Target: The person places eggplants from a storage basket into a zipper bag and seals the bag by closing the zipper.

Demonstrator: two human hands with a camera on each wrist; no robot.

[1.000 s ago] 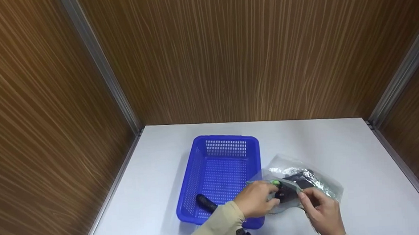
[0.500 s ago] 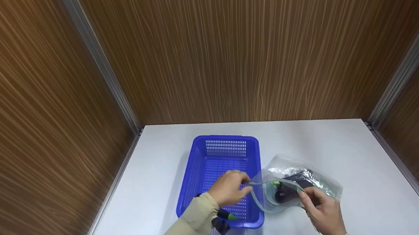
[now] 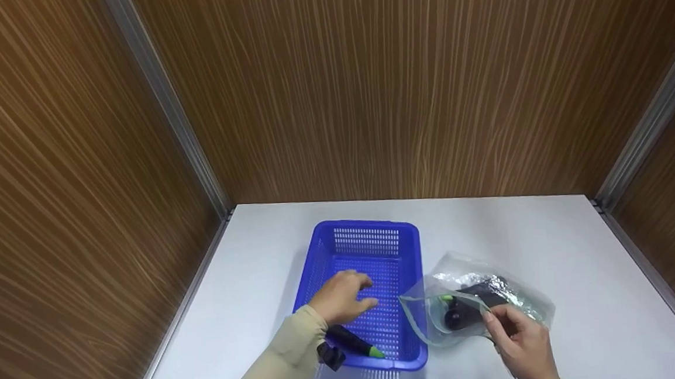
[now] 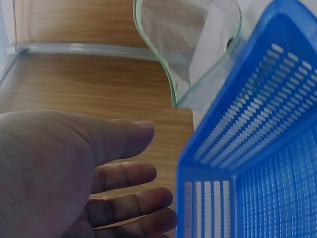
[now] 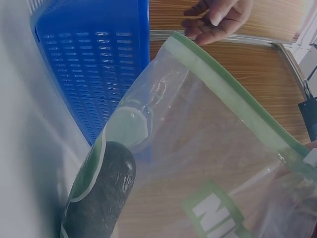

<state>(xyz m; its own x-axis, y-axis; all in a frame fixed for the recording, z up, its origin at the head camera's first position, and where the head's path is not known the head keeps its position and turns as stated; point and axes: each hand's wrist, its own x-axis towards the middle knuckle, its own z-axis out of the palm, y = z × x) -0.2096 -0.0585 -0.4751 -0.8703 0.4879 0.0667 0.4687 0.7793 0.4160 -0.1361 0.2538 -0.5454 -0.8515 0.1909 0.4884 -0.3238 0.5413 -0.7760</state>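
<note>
My left hand (image 3: 341, 297) is held over the blue plastic basket (image 3: 416, 255), thumb and fingers apart with nothing between them; the left wrist view shows the same loose fingers (image 4: 133, 201). Below that hand lies a dark eggplant (image 3: 352, 341) with a green stem end, in the near part of the basket. My right hand (image 3: 519, 339) pinches the green-edged mouth of a clear zip bag (image 3: 438, 300), which gapes toward the basket. Dark eggplants (image 3: 476, 298) lie inside the bag, one with a green end showing; the right wrist view shows one rounded end (image 5: 111, 183) through the plastic.
A white table (image 3: 601, 290) carries the basket and the bag. Brown wood-grain panels (image 3: 367, 94) with grey metal corner posts (image 3: 162, 95) close in the back and sides. The bag's mouth overlaps the basket's right rim in the head view.
My left hand has moved left from the bag's mouth, letting go of its edge, to over the basket. The bag's mouth now gapes wider. The right hand keeps its hold.
</note>
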